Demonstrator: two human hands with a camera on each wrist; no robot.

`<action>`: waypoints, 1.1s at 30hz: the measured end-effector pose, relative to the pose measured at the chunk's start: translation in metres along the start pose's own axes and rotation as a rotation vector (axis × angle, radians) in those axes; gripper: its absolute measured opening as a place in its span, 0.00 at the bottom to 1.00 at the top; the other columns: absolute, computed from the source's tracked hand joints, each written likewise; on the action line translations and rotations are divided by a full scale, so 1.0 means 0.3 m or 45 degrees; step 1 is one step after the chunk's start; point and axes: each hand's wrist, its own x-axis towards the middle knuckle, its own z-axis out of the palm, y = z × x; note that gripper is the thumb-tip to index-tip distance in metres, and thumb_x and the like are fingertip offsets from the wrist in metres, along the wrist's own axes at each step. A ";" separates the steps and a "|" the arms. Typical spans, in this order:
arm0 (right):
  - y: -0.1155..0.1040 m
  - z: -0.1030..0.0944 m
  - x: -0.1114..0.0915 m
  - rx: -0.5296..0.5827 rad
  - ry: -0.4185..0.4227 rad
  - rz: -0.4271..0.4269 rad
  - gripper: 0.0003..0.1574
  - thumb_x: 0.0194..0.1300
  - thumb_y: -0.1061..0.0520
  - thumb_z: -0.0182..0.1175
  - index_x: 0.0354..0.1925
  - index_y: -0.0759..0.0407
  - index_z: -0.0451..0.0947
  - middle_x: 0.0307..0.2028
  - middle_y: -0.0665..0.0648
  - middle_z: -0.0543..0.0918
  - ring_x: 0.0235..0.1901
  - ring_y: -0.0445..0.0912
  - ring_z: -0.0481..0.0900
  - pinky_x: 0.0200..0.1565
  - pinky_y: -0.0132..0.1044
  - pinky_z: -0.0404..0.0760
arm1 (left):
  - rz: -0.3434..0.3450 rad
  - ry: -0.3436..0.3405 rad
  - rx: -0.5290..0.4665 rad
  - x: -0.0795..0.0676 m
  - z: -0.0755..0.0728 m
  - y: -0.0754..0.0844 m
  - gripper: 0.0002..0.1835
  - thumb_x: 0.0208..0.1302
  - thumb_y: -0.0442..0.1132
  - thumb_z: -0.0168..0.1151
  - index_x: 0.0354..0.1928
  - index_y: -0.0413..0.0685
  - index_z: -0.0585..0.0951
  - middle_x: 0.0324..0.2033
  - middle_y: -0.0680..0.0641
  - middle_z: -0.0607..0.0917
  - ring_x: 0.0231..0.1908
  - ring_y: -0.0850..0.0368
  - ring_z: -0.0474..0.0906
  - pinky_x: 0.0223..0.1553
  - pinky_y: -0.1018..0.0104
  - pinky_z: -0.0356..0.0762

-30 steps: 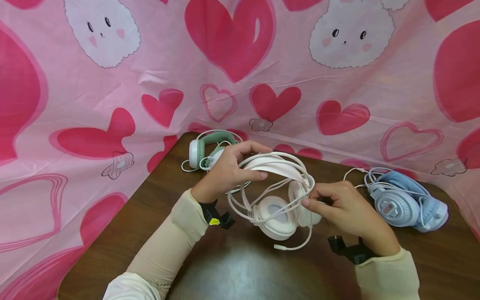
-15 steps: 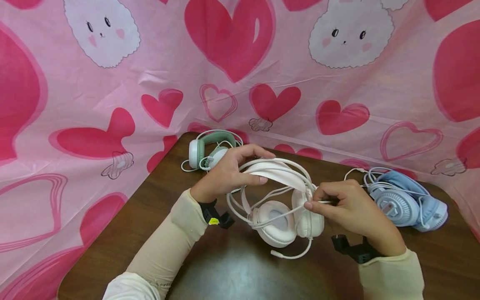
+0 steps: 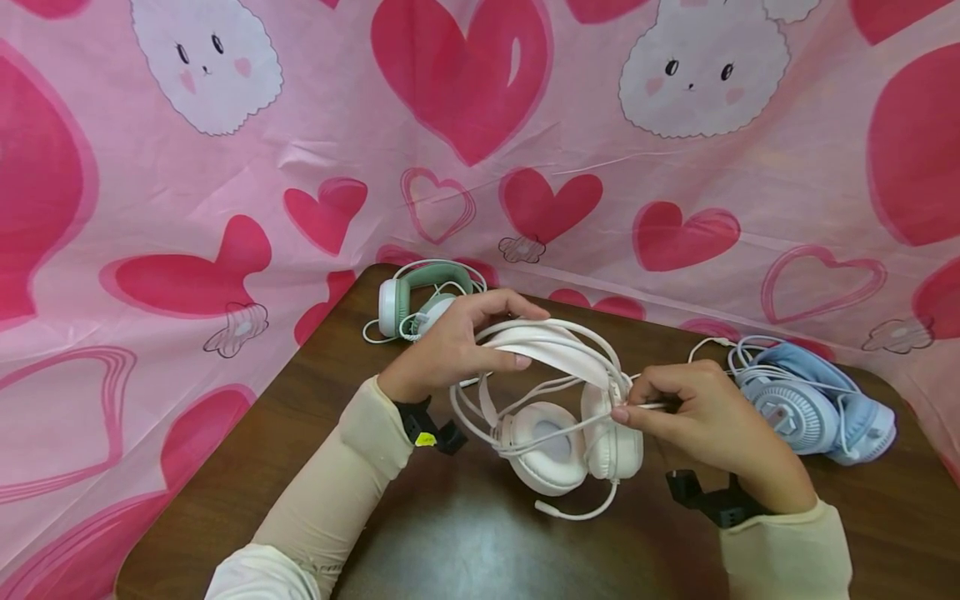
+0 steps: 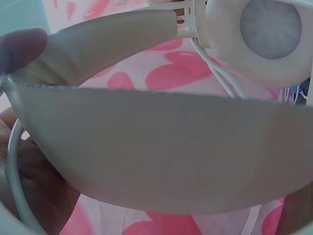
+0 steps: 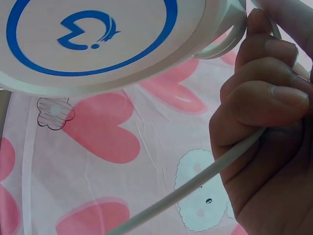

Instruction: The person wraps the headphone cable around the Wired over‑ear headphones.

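A white headset (image 3: 542, 454) hangs over the table, its ear cups and thin microphone boom (image 3: 577, 516) pointing downward. With thumb and fingers, my left hand (image 3: 453, 346) grips the headband (image 4: 161, 147) together with loops of white cable. More turns of the cable (image 3: 581, 327) run around the headset. Beside the right ear cup (image 5: 98, 49), which bears a blue ring and logo, my right hand (image 3: 697, 412) pinches the cable. A length of the cable (image 5: 190, 188) passes out between the curled fingers in the right wrist view.
Behind my left hand, a green and white headset (image 3: 422, 293) rests at the table's back left corner. A light blue headset (image 3: 813, 404) with its cable bundled lies to the right. Pink heart-printed cloth (image 3: 465, 192) hangs behind the brown wooden table (image 3: 465, 533).
My right hand has shifted slightly right and down, drawing the cable along the right ear cup. The ear cups and microphone have dropped a little. My left hand keeps its hold.
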 end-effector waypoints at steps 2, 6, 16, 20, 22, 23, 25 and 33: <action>0.000 0.000 -0.001 0.007 -0.008 0.005 0.19 0.50 0.61 0.75 0.26 0.36 0.79 0.19 0.35 0.74 0.17 0.36 0.65 0.18 0.28 0.65 | 0.007 -0.006 0.004 -0.001 -0.003 0.002 0.21 0.54 0.31 0.67 0.52 0.38 0.79 0.49 0.48 0.82 0.45 0.51 0.79 0.45 0.57 0.77; 0.001 0.000 -0.002 0.009 -0.012 0.011 0.19 0.50 0.61 0.75 0.26 0.36 0.79 0.20 0.36 0.76 0.18 0.36 0.66 0.19 0.28 0.66 | 0.033 -0.033 0.034 -0.002 -0.007 0.003 0.21 0.53 0.31 0.68 0.52 0.38 0.80 0.49 0.49 0.83 0.45 0.52 0.78 0.45 0.57 0.76; 0.000 -0.008 -0.007 -0.009 0.016 0.007 0.19 0.48 0.61 0.76 0.26 0.37 0.79 0.19 0.36 0.73 0.18 0.36 0.64 0.18 0.28 0.64 | 0.044 -0.036 0.022 -0.005 -0.012 0.006 0.22 0.53 0.30 0.67 0.52 0.37 0.80 0.49 0.48 0.83 0.44 0.51 0.79 0.44 0.57 0.77; 0.002 -0.008 -0.010 0.024 0.002 0.023 0.17 0.51 0.63 0.74 0.28 0.39 0.81 0.19 0.36 0.74 0.18 0.36 0.65 0.18 0.28 0.65 | 0.048 -0.041 0.030 -0.010 -0.013 0.011 0.22 0.53 0.31 0.68 0.52 0.37 0.80 0.49 0.48 0.83 0.44 0.51 0.79 0.44 0.58 0.77; 0.005 -0.009 -0.012 0.033 0.001 0.011 0.18 0.51 0.64 0.73 0.28 0.39 0.81 0.18 0.36 0.72 0.18 0.35 0.64 0.18 0.28 0.64 | 0.059 -0.052 0.028 -0.010 -0.013 0.014 0.22 0.53 0.30 0.67 0.53 0.37 0.79 0.49 0.48 0.83 0.43 0.50 0.79 0.44 0.57 0.77; 0.007 -0.010 -0.014 0.038 0.001 -0.002 0.18 0.51 0.64 0.73 0.29 0.40 0.81 0.18 0.36 0.72 0.18 0.35 0.64 0.18 0.27 0.64 | 0.064 -0.057 0.027 -0.010 -0.014 0.015 0.22 0.53 0.30 0.67 0.53 0.37 0.79 0.49 0.48 0.83 0.43 0.50 0.79 0.44 0.57 0.77; 0.013 -0.013 -0.017 0.048 0.012 -0.045 0.20 0.51 0.67 0.72 0.29 0.41 0.81 0.18 0.37 0.72 0.18 0.34 0.64 0.17 0.27 0.64 | 0.073 -0.072 0.011 -0.009 -0.014 0.016 0.22 0.53 0.30 0.66 0.53 0.36 0.79 0.49 0.47 0.83 0.43 0.49 0.79 0.44 0.57 0.77; 0.031 -0.024 -0.025 0.101 0.063 -0.133 0.22 0.51 0.75 0.66 0.27 0.46 0.78 0.15 0.39 0.67 0.15 0.33 0.63 0.17 0.26 0.61 | 0.080 -0.131 -0.055 -0.016 -0.017 0.017 0.22 0.56 0.29 0.63 0.55 0.34 0.79 0.49 0.44 0.83 0.44 0.46 0.79 0.44 0.57 0.78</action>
